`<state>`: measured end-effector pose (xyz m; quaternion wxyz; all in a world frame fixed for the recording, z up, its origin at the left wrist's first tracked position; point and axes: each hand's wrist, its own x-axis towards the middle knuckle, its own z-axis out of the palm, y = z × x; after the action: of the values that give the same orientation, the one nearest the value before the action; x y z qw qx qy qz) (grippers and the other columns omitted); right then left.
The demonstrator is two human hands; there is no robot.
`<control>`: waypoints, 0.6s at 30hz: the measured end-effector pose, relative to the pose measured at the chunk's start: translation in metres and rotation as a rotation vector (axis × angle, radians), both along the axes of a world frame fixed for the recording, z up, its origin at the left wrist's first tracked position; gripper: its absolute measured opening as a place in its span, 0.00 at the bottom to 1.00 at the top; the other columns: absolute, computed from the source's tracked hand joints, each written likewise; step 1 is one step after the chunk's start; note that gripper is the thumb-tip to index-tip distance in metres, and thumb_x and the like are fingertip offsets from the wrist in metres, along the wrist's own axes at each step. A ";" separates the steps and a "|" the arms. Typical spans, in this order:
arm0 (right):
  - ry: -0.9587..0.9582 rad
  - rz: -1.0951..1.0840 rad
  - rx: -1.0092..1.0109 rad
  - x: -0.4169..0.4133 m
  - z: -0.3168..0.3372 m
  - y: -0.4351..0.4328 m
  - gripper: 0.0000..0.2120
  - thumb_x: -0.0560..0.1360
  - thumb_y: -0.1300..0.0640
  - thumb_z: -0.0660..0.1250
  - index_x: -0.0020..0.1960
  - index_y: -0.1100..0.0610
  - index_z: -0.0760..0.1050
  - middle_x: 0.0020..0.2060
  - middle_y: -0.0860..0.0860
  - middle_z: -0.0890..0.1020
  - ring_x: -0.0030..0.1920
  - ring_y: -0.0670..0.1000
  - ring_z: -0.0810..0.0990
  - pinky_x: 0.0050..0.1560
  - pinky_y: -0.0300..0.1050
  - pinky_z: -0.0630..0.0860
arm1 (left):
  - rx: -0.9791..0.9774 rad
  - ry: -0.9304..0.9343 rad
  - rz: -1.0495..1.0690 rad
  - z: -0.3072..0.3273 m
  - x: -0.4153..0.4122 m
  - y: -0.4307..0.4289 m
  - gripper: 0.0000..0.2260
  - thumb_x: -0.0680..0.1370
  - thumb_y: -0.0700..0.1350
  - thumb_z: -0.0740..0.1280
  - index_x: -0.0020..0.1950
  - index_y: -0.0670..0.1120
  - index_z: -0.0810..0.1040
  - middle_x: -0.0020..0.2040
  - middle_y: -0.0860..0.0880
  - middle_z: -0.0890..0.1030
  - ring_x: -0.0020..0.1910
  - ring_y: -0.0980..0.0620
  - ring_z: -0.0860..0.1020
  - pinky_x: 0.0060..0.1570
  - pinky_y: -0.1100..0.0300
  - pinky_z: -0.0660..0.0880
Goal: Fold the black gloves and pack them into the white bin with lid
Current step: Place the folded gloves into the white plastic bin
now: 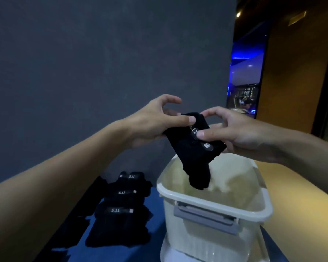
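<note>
Head view: a black fabric glove (194, 146) is being pinched by left hand (151, 123) and right hand (235, 133) above the white plastic bin (216, 207); its dangling end should be tucked first.

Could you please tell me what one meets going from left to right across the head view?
Pile of black gloves → left hand → black glove held over the white bin → right hand.

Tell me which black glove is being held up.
The glove held by the left hand and right hand above the white bin; the other gloves lie on the blue surface beside it.
</note>
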<state>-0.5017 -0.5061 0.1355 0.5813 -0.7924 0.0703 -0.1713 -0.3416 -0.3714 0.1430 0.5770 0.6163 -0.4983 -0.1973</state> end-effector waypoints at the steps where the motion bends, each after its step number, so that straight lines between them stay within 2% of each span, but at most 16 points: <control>1: 0.007 -0.024 0.009 0.001 -0.003 -0.006 0.31 0.65 0.60 0.75 0.65 0.53 0.68 0.52 0.59 0.84 0.47 0.55 0.85 0.39 0.46 0.80 | -0.005 -0.024 0.013 -0.003 0.001 -0.008 0.28 0.71 0.46 0.78 0.68 0.51 0.70 0.59 0.44 0.82 0.52 0.49 0.84 0.50 0.56 0.79; 4: 0.054 -0.135 -0.015 0.004 -0.016 -0.021 0.29 0.70 0.64 0.74 0.66 0.48 0.67 0.52 0.59 0.83 0.43 0.53 0.85 0.36 0.46 0.79 | 0.020 -0.118 0.077 -0.018 0.003 -0.023 0.24 0.75 0.52 0.74 0.67 0.51 0.70 0.57 0.46 0.83 0.53 0.51 0.83 0.50 0.56 0.80; 6: 0.093 -0.213 -0.041 0.006 -0.025 -0.027 0.30 0.71 0.64 0.74 0.66 0.47 0.66 0.51 0.59 0.82 0.42 0.55 0.85 0.35 0.47 0.80 | 0.055 -0.224 0.189 -0.032 0.007 -0.023 0.19 0.77 0.54 0.71 0.65 0.53 0.72 0.55 0.49 0.82 0.51 0.54 0.82 0.48 0.59 0.77; 10: 0.152 -0.300 -0.028 0.011 -0.039 -0.038 0.31 0.72 0.64 0.73 0.67 0.45 0.63 0.52 0.64 0.82 0.47 0.63 0.85 0.36 0.53 0.83 | 0.064 -0.386 0.264 -0.065 0.013 -0.016 0.04 0.79 0.46 0.69 0.52 0.50 0.82 0.49 0.52 0.84 0.50 0.56 0.82 0.49 0.65 0.75; 13: 0.202 -0.307 -0.012 0.018 -0.050 -0.045 0.32 0.73 0.65 0.72 0.68 0.44 0.62 0.52 0.63 0.82 0.44 0.62 0.85 0.34 0.51 0.82 | 0.064 -0.316 0.215 -0.090 0.011 -0.012 0.07 0.79 0.47 0.68 0.45 0.49 0.85 0.49 0.56 0.85 0.51 0.60 0.82 0.50 0.68 0.75; 15: 0.233 -0.300 -0.043 0.023 -0.057 -0.049 0.30 0.74 0.66 0.71 0.67 0.44 0.62 0.49 0.62 0.82 0.40 0.58 0.84 0.33 0.50 0.81 | 0.062 -0.264 0.224 -0.101 0.008 -0.012 0.10 0.77 0.52 0.66 0.45 0.52 0.86 0.50 0.61 0.85 0.53 0.65 0.80 0.54 0.66 0.72; 18: 0.267 -0.313 -0.113 0.030 -0.067 -0.055 0.25 0.76 0.67 0.69 0.64 0.46 0.65 0.46 0.59 0.78 0.40 0.57 0.82 0.35 0.51 0.82 | 0.046 -0.213 0.272 -0.105 0.000 -0.013 0.16 0.73 0.55 0.59 0.47 0.53 0.85 0.51 0.61 0.84 0.54 0.66 0.78 0.55 0.65 0.70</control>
<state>-0.4716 -0.5609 0.0686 0.4876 -0.8189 0.2592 -0.1564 -0.3419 -0.3840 0.0376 0.5280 0.7086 -0.4639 -0.0624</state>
